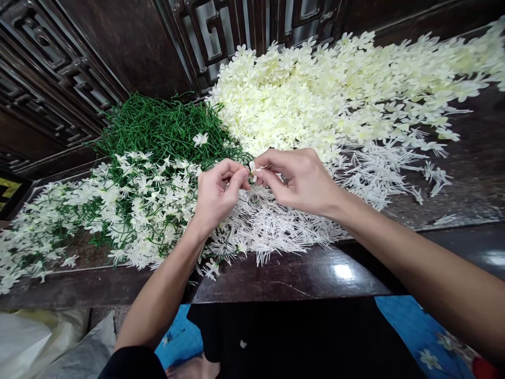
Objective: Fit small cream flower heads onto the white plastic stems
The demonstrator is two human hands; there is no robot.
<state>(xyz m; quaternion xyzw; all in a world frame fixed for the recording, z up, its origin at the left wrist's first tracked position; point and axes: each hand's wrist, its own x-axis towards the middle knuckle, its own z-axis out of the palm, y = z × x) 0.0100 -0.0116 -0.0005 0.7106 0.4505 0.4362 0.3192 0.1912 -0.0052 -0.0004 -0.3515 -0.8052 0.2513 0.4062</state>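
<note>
One small white flower piece (252, 167) pinched between both hands above the dark table (292, 276); probably feather-light, soft-petalled and easily bent, best taken by its base. Left hand (216, 193) with thumb and forefinger closed at its left side, whether on a stem hard to tell. Right hand (300, 179) clamped on it likewise. Around: white stamens (276, 226), green stems (165, 129), cream blossoms (335, 89), finished sprigs (130, 210).

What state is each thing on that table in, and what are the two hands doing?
left hand: pinched shut on small white flower
right hand: pinching the same flower
small white flower: held between both hands
green stems: loose heap
cream petals: loose pile
finished flower sprigs: heaped on table
</note>
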